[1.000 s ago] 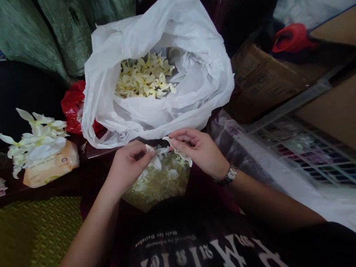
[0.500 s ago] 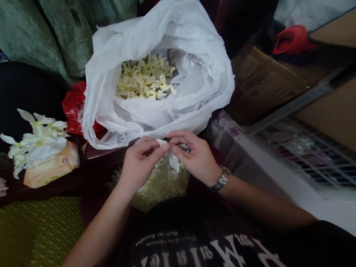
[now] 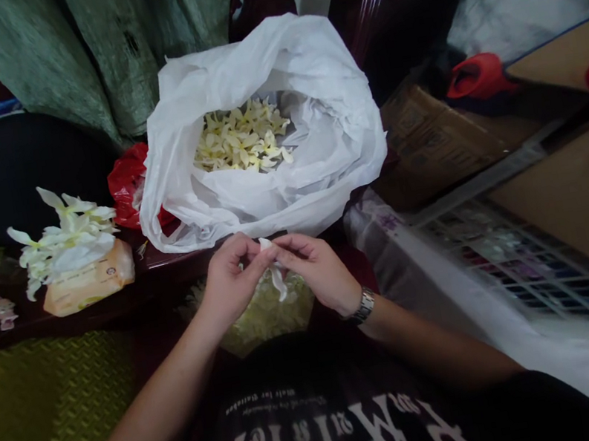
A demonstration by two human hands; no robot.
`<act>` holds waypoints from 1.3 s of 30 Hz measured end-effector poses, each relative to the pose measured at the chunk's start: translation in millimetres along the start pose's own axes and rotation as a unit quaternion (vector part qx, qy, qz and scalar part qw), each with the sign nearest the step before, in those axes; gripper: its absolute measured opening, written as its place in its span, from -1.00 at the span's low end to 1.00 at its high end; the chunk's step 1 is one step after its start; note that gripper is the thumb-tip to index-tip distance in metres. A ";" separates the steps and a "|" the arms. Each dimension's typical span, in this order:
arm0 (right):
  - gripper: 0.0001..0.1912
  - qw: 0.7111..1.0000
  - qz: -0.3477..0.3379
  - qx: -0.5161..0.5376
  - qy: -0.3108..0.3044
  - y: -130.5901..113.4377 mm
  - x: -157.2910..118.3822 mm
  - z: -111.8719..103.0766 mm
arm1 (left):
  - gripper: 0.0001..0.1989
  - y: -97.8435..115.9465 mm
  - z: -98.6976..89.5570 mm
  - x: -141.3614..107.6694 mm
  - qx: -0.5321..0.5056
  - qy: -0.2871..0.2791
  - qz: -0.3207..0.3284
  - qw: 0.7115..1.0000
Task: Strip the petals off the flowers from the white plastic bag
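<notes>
Between my two hands is a small white flower [image 3: 279, 285], partly hidden by the fingers, with one limp petal hanging below them. My left hand [image 3: 232, 280] pinches it between thumb and forefinger. My right hand [image 3: 320, 267], with a watch at the wrist, pinches it from the other side, fingertips meeting the left ones. Just beyond them stands a large white plastic bag [image 3: 271, 213], its mouth wide, holding a heap of cream flowers [image 3: 239, 139]. Under the hands, near my lap, is a mass of pale yellowish flowers [image 3: 271, 318], partly covered and dim.
At the left, white blossoms [image 3: 67, 232] lie on an orange tissue pack [image 3: 88, 281] on the dark wooden surface. A red plastic bag [image 3: 128, 188] sits beside the white one. To the right are a cardboard box [image 3: 439, 140] and a wire rack [image 3: 540, 270].
My hands have shifted slightly, fingertips drawing closer together and a little left. The flower's hanging petal has moved left and lower. The whole view has dipped slightly.
</notes>
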State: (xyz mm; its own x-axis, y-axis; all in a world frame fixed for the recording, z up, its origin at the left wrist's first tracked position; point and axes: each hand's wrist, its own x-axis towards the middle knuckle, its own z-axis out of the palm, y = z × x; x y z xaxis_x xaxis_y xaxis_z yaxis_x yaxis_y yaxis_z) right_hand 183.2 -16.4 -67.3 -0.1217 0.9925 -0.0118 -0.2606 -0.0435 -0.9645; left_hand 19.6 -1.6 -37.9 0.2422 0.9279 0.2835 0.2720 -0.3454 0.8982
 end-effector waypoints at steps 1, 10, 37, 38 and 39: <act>-0.67 1.000 0.010 0.001 -0.015 -0.7 -0.2 -0.5 | -0.68 -0.9 -0.5 0.5 0.005 0.002 0.000 1.000; -0.69 0.993 0.038 -0.093 -0.059 5.4 -0.9 -20.0 | -0.72 4.2 -17.3 9.8 0.062 -0.031 0.008 0.998; -0.53 0.986 0.062 -0.113 -0.103 6.2 -13.3 -54.6 | -0.74 -32.9 -18.0 263.1 0.454 -0.055 -0.156 0.876; -0.53 0.988 0.063 -0.105 -0.100 5.3 -13.5 -54.3 | -0.78 -35.0 -18.8 262.9 0.447 -0.056 -0.151 0.880; -0.53 0.989 0.064 -0.093 -0.094 4.6 -13.6 -53.7 | -0.81 -36.9 -19.3 262.6 0.440 -0.055 -0.146 0.885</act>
State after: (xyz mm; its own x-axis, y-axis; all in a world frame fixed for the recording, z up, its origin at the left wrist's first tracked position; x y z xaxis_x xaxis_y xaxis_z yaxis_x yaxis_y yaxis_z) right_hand 235.1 -23.9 -85.8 -0.3227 0.9407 -0.1048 -0.0524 -0.1283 -0.9903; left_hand 55.1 257.5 9.9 0.1183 0.9930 0.0047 0.9453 -0.1141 0.3056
